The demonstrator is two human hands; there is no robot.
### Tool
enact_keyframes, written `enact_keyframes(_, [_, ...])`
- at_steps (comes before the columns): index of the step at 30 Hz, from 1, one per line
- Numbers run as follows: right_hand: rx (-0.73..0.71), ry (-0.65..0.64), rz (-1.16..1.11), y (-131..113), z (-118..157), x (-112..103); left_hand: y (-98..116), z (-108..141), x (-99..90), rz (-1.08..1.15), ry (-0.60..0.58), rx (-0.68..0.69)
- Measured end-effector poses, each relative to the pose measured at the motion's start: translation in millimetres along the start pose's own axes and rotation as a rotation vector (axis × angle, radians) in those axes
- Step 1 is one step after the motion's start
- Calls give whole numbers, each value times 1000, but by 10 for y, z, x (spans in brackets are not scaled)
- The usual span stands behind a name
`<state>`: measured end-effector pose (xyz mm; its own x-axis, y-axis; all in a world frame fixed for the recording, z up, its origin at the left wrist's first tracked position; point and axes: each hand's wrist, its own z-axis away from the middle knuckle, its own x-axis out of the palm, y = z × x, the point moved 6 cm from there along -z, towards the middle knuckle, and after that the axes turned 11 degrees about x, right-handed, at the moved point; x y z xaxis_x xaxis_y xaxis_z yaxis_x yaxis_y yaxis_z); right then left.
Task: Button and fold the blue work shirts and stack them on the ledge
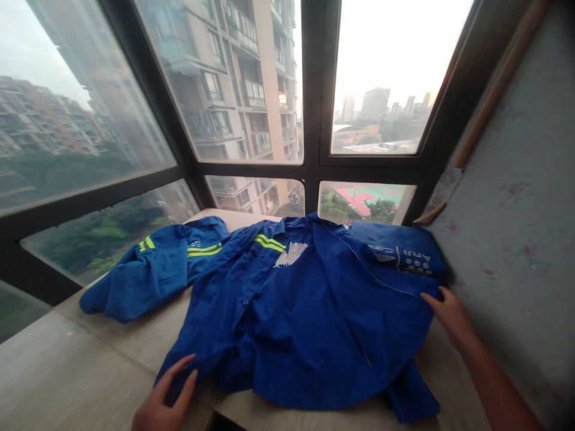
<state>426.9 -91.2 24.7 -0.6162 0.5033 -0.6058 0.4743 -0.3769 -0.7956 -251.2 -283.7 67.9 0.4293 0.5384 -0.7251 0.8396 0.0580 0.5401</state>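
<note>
A blue work jacket (305, 317) lies spread and wrinkled on the pale sill, with yellow reflective stripes and a white print near its collar. My right hand (451, 314) pinches the jacket's right edge between thumb and fingers. At the lower left, my left hand (168, 398) is at the jacket's left lower corner, thumb and fingers apart with blue cloth between them; a firm grip is not visible. Another blue garment (148, 275) with yellow stripes lies to the left, partly beneath the jacket. Behind the right side rests a folded blue item (398, 242) with white lettering.
The stone-like sill (72, 359) runs along dark-framed windows (311, 90) at the back and left. A patterned wall (521, 251) stands close on the right. A dark gap (224, 422) shows at the bottom edge.
</note>
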Motion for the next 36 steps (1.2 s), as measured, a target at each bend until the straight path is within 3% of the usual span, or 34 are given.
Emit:
enact_keyframes(3, [-86,132,-193,-746,254,-402,450,-285,-187,163,186,-137])
enact_keyframes(5, [-238,236,-210,-1392,615,-591,911,-408,-120,200,201,-94])
enact_keyframes(7, [-481,254,-190,-1979,1138,-574,1426,-410,94,203,172,101])
enact_keyframes(9, [-831,50,-160,-2337,1784,-271,1890,-229,462,228,44,415])
enact_keyframes(11, [-1066,-315,37,-2271,2402,271,2132,121,868,189,-108,685])
enact_keyframes(12, [-1080,-452,164,-2080,2626,541,2142,310,1054,136,-175,759])
enact_keyframes(15, [-914,-668,409,-1276,2944,1111,1897,769,1401,-1,-315,818])
enact_keyframes(18, [-705,-741,354,-679,2958,1264,1629,981,1372,58,-327,773])
enact_keyframes(20, [-606,-764,243,-518,2919,1238,1526,1012,1270,228,-321,608])
enact_keyframes(21, [-577,-773,196,-491,2905,1218,1483,1023,1237,351,-328,460])
enact_keyframes(23, [-550,-779,132,-490,2897,1188,1397,1110,1262,645,-370,37])
enact_keyframes(26, [-543,-753,54,-510,2910,1169,1343,1484,1438,1022,-429,-738])
enact_keyframes(28, [-544,-709,-15,-514,2913,1146,1398,1700,1509,1173,-410,-1104])
enact_keyframes(31, [-560,-639,-118,-532,2920,1085,1480,1728,1520,1315,-279,-1306])
enact_keyframes(36, [-562,-613,-188,-603,2964,1024,1620,1443,1527,1363,-183,-1363])
